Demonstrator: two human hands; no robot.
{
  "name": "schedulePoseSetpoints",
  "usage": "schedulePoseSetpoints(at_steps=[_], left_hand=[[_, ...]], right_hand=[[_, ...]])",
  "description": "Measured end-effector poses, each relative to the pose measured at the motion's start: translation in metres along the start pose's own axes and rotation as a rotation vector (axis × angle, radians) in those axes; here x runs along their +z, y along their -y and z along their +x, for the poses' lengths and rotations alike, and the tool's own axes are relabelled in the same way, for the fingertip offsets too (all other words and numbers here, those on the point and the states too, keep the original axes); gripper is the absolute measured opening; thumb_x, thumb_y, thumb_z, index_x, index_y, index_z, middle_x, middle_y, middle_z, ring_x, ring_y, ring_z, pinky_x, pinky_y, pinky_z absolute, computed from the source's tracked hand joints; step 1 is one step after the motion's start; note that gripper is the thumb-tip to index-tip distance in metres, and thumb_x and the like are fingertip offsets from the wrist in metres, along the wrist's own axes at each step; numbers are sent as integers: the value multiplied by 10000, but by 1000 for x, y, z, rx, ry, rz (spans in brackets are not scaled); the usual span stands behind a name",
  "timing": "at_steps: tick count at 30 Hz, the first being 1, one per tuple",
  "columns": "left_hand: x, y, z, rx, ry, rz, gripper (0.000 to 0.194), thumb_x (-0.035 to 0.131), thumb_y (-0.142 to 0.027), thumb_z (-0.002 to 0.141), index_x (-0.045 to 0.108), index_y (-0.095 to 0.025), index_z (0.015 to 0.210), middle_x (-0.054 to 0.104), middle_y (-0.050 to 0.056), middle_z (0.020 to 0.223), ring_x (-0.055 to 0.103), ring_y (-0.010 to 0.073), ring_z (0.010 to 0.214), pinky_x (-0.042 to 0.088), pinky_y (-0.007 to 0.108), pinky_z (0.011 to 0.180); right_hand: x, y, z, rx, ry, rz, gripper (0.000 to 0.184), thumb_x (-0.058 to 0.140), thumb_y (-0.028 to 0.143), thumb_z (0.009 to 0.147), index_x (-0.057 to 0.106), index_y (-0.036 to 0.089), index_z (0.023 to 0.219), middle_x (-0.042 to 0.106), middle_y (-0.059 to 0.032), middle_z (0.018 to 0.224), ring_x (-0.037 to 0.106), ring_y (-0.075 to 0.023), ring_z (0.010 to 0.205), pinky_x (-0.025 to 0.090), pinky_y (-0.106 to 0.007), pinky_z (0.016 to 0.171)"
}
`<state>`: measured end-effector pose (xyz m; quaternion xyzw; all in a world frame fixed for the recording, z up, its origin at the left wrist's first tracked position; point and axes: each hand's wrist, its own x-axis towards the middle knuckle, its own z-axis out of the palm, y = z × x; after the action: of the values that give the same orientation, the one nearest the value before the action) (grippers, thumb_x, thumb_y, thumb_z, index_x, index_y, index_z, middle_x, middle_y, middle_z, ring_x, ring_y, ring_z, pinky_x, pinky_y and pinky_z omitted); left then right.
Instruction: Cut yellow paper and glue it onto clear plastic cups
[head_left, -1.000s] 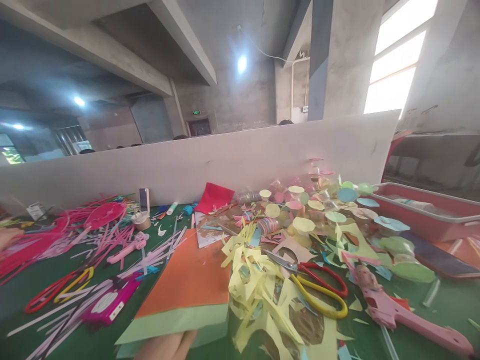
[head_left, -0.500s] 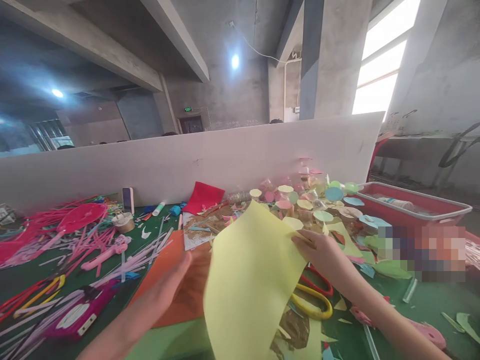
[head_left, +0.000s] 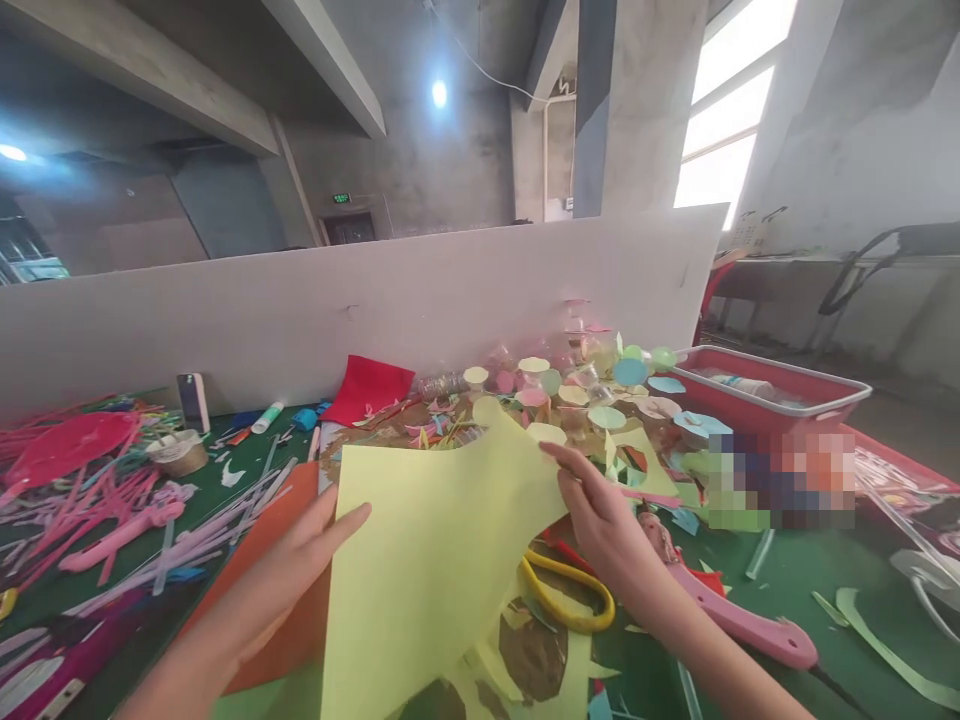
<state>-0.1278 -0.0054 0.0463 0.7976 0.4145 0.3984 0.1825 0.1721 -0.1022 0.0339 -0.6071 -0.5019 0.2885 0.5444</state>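
A pale yellow sheet of paper [head_left: 420, 540] with a curved, cut-in top edge is held up in front of me. My left hand [head_left: 315, 555] grips its left edge, thumb across the front and the other fingers mostly hidden behind. At the upper right edge, my right hand [head_left: 600, 505] has its fingers bent against the paper. Below that hand lie scissors with a yellow handle [head_left: 566, 595], partly under paper. An orange sheet [head_left: 259, 590] shows beneath my left forearm. To the right of my right forearm is a pink glue gun [head_left: 742, 620].
Plastic cups topped with coloured paper discs [head_left: 574, 395] crowd the back by a white partition [head_left: 420, 300]. A red basket [head_left: 780, 385] stands at right. Pink straws [head_left: 112, 480], a paper cup [head_left: 177, 453] and a phone [head_left: 193, 402] are at left. Paper scraps litter the green tabletop [head_left: 757, 590].
My left hand has come to the sheet and taken its left edge. The sheet has turned and spread flatter, its straight left side now showing. The view has shifted right.
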Motion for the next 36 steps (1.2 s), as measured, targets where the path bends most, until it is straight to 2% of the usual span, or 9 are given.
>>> schedulePoseSetpoints(at_steps=[4,6,8,12,17,20,24,30,36], left_hand=[[-2,-22,34,-570,153,-486,549,676,-373,802,527,-228,1310,699,117,1132,704,299,927,590,397,725],[-7,-28,51,-677,124,-606,578,731,-300,747,540,-239,1289,722,104,1068,721,291,841,589,367,670],[-10,-29,65,-743,66,-688,491,729,-302,748,599,-195,1209,747,99,936,724,278,721,576,339,584],[-4,-9,82,-769,212,-1102,441,564,-488,857,649,-130,1100,730,85,740,688,256,581,543,338,501],[30,24,90,-765,-69,-1296,445,389,-411,957,600,-88,1180,744,120,790,718,260,689,575,374,654],[44,29,87,-771,-54,-1303,514,353,-408,970,539,-42,1279,746,162,884,725,273,781,564,392,766],[48,18,82,-636,-4,-1444,569,304,-469,971,502,-77,1334,721,157,1056,693,268,969,521,394,901],[64,11,74,-602,-9,-1222,418,571,-204,855,545,-119,1264,724,139,1050,708,262,913,563,369,811],[79,16,57,-612,-39,-1107,439,676,-91,705,600,-171,1130,740,116,976,723,262,720,575,339,603]], right_hand=[[-4,2,-9,-80,127,14,458,255,267,924,591,215,1231,654,-46,1058,628,-184,905,511,-294,790],[-6,2,-12,-122,196,-29,475,276,197,890,584,247,1249,609,-34,1239,580,-199,1082,475,-329,909],[-4,0,-12,-182,230,-121,484,314,153,866,560,248,1271,609,-39,1259,583,-201,1091,476,-339,915],[1,-10,-3,-414,133,-373,402,386,88,852,602,209,1169,659,-76,1160,608,-205,1033,498,-340,864],[3,-26,10,-765,-66,-655,197,472,224,956,669,225,967,646,-59,793,558,-220,758,476,-344,668],[9,-28,14,-839,-197,-712,181,516,277,950,675,238,871,582,-59,783,502,-223,752,445,-338,645],[21,-20,20,-851,-371,-689,204,543,261,925,608,225,735,561,-71,848,469,-244,813,419,-362,696],[40,-9,30,-806,-244,-568,299,470,277,971,512,215,681,493,2,649,449,-164,609,378,-283,574],[53,-9,21,-897,-21,-571,219,440,334,990,611,217,918,624,-30,785,527,-179,724,431,-286,666]])
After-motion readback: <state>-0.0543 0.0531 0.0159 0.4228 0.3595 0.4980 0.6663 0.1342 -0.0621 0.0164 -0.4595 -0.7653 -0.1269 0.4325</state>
